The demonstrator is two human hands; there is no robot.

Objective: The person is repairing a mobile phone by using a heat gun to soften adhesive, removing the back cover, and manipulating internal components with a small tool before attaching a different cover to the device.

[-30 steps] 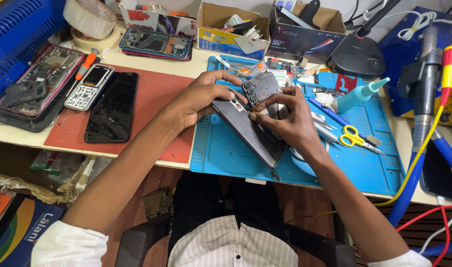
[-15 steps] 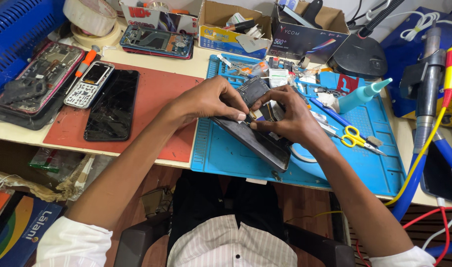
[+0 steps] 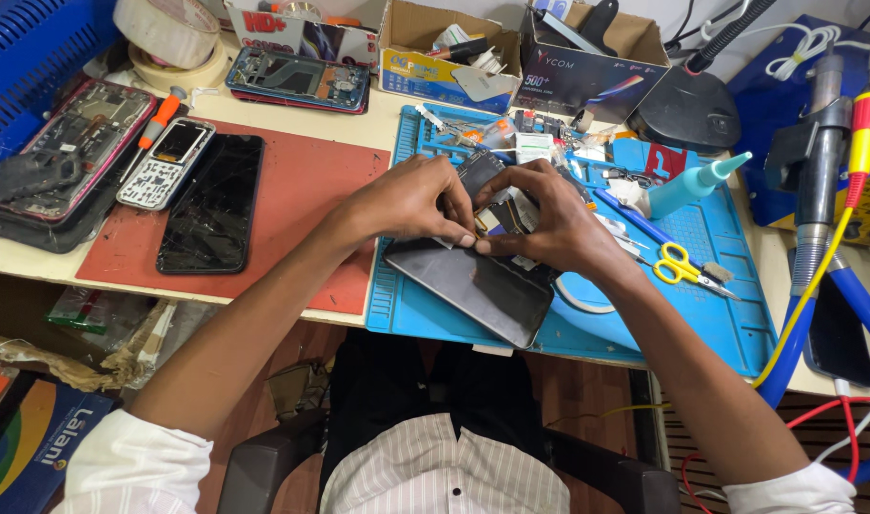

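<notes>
A dark phone (image 3: 478, 286) lies tilted on the blue work mat (image 3: 711, 314), its upper part covered by my hands. My left hand (image 3: 411, 202) pinches at the phone's top edge with thumb and fingertips. My right hand (image 3: 549, 224) meets it from the right, fingers curled over the phone's inner parts, fingertips touching the left hand's. What the fingertips pinch is too small to tell.
Yellow-handled scissors (image 3: 681, 265) and a teal squeeze bottle (image 3: 692, 186) lie right of my hands. On the red mat (image 3: 302, 190) rest a black cracked phone (image 3: 211, 202) and a keypad phone (image 3: 166, 162). Opened phones, cardboard boxes (image 3: 435, 43), tape rolls and a soldering tool (image 3: 816, 171) ring the bench.
My hands have come closer together over the phone's top end; the phone now lies flatter on the blue mat, and the lifted part seen earlier is hidden under my fingers.
</notes>
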